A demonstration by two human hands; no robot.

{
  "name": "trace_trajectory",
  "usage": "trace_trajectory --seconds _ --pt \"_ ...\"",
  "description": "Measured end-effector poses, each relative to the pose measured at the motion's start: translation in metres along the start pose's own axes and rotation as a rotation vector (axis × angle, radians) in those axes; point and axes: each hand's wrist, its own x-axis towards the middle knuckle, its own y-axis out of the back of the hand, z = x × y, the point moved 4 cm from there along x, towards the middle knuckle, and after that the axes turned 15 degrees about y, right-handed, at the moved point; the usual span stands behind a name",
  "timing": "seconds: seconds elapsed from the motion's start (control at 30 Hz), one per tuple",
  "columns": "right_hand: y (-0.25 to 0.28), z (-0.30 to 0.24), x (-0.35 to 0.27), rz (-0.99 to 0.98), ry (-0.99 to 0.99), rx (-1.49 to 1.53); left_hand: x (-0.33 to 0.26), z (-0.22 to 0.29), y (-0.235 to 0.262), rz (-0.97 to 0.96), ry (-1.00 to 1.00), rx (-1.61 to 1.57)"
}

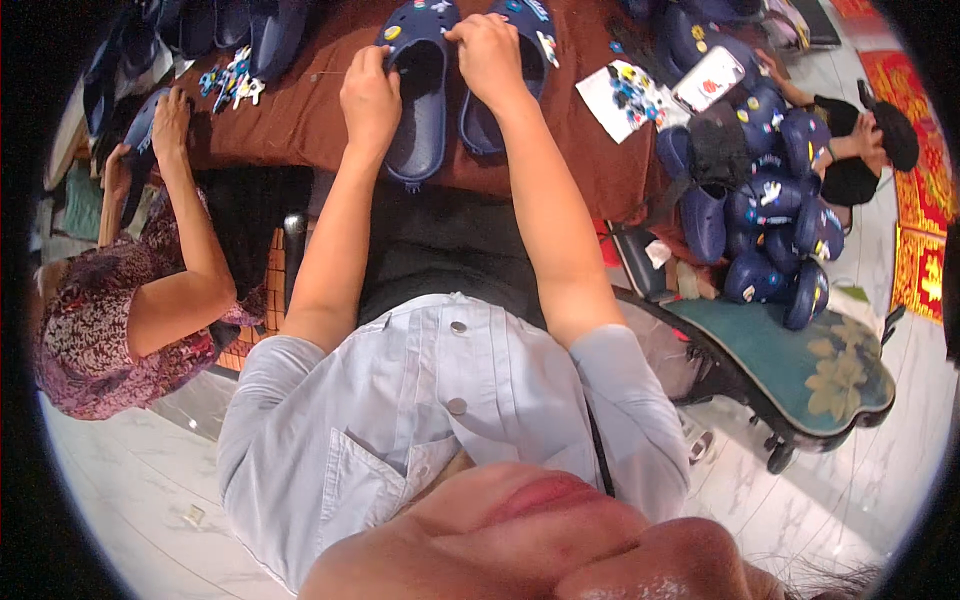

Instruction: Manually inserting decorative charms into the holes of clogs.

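Brown cloth [300,130] covers the work surface at twelve o'clock, and a heap of navy clogs [745,215], several bearing charms, lies toward two o'clock. Near twelve, the decorated pair [415,130] points its toes away; the left hand [370,95] curls against one clog's outer side, the right hand [490,60] bends over the other, and I cannot tell if either grips firmly. Both uppers already carry charms, so this pair seems well advanced, while loose charms [640,95] remain unattached toward one o'clock.
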Motion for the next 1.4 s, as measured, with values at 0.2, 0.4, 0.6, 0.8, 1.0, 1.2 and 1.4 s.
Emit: trace_trajectory --seconds 0.2,0.4,0.6,0.8,1.0,1.2,1.4 --pt "-0.003 0.005 -0.005 0.037 -0.029 0.001 0.0 0.005 -0.003 -0.008 -0.006 0.03" --pt "-0.001 0.001 -0.004 0.069 -0.055 0.033 0.002 0.004 -0.004 0.021 -0.026 0.049" --pt "0.0 -0.006 -0.003 0.17 -0.016 0.054 0.006 0.004 -0.002 0.044 -0.062 0.065" --pt "-0.002 -0.004 -0.011 0.15 -0.021 0.095 0.001 0.004 -0.005 0.05 -0.054 0.057" --pt "-0.003 -0.002 -0.013 0.164 0.014 0.087 -0.002 0.006 -0.005 0.082 -0.072 0.062" --pt "-0.002 -0.007 -0.009 0.159 0.009 0.086 0.003 -0.001 -0.008 0.047 -0.01 0.123" --pt "0.002 -0.003 -0.008 0.112 0.018 0.084 0.007 0.001 -0.012 0.049 -0.051 0.151"
